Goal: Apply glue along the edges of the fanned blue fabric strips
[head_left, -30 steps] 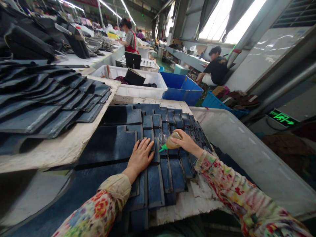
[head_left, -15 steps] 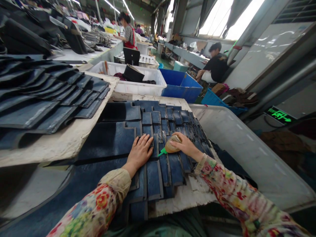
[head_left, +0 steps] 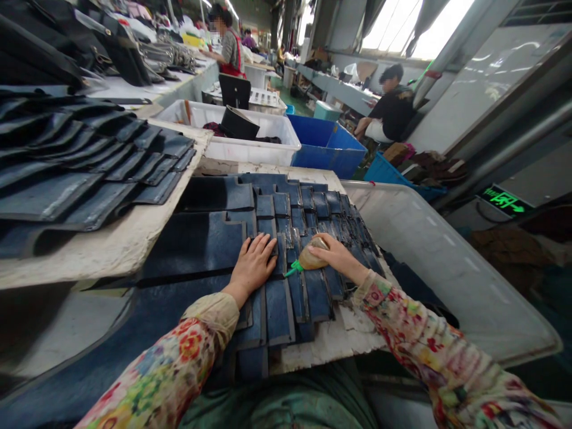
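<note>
The right hand [head_left: 335, 255] grips the bottle [head_left: 307, 258]; at its nine o'clock, the left hand [head_left: 252, 262] lies flat on blue pieces [head_left: 201, 244].

Daylight blazes through the windows [head_left: 417, 30], bleached white from where I stand; glare streaks the wall panel [head_left: 487, 89], the dark blue sheets [head_left: 199, 241] catch a sheen, a green sign [head_left: 504, 201] glows amid gloom at right, and everything stretches and softens toward the edges

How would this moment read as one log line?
left hand: resting on blue pieces; right hand: holding bottle, green nozzle angled down; beyond: blue bin
</note>
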`<state>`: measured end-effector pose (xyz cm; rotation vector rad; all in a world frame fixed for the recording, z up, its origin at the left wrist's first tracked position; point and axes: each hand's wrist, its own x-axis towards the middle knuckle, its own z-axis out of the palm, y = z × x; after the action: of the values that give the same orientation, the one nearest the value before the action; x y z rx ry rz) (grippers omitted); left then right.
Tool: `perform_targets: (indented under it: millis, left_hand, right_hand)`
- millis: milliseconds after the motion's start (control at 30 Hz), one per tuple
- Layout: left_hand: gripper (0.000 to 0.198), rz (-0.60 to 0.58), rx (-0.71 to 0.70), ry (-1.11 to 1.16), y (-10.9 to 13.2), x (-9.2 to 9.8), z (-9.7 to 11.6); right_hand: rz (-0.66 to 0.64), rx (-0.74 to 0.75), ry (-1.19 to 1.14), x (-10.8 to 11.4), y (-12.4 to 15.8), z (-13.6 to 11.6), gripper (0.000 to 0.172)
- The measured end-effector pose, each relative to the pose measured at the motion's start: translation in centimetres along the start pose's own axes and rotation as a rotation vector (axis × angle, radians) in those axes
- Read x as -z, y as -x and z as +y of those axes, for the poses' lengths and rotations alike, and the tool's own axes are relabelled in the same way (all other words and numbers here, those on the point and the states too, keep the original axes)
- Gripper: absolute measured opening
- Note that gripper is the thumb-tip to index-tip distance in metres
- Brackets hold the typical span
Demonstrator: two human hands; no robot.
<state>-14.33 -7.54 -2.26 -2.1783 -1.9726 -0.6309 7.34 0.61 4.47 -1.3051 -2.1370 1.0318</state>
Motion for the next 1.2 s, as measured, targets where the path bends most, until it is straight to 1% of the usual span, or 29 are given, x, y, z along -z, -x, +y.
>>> perform_targets:
  millis: [67,233,400,467,600,667,767,800,833,1000,1200]
  left_hand:
    - [0.044,-0.003,-0.001,-0.003,0.0,0.0,0.0]
    - [0.044,-0.004,0.000,0.007,0.0,0.0,0.0]
    - [0.044,-0.005,0.001,0.008,0.0,0.0,0.1]
    - [0.044,-0.009,0.002,0.004,0.0,0.0,0.1]
    - [0.044,-0.012,0.003,-0.001,0.0,-0.1,0.0]
    - [0.045,-0.010,0.003,-0.001,0.0,-0.1,0.0]
    - [0.045,-0.011,-0.005,-0.003,0.0,-0.2,0.0]
    - [0.045,-0.010,-0.005,-0.004,0.0,-0.2,0.0]
    - [0.044,-0.010,-0.003,-0.004,0.0,-0.2,0.0]
    - [0.045,-0.008,-0.003,-0.004,0.0,-0.2,0.0]
    - [0.045,-0.017,0.000,-0.010,0.0,-0.1,0.1]
  right_hand:
    - [0.011,0.004,0.008,0.1,0.2,-0.1,0.040]
    - [-0.049,-0.028,-0.010,0.4,0.7,-0.2,0.038]
    - [0.006,-0.031,0.010,0.2,1.0,-0.3,0.039]
    - [-0.029,-0.044,0.001,0.2,1.3,-0.5,0.038]
    - [-0.154,-0.052,-0.043,0.5,2.4,-0.9,0.036]
    - [-0.146,-0.032,-0.044,0.6,2.8,-1.0,0.038]
    - [-0.067,-0.005,-0.016,0.7,3.1,-0.8,0.041]
    - [-0.059,0.006,-0.007,0.8,3.3,-0.8,0.041]
    - [-0.069,0.018,-0.001,0.8,3.6,-0.8,0.041]
    - [-0.227,0.081,0.018,1.3,5.9,-1.8,0.042]
    - [-0.240,0.167,0.071,1.6,7.6,-2.5,0.040]
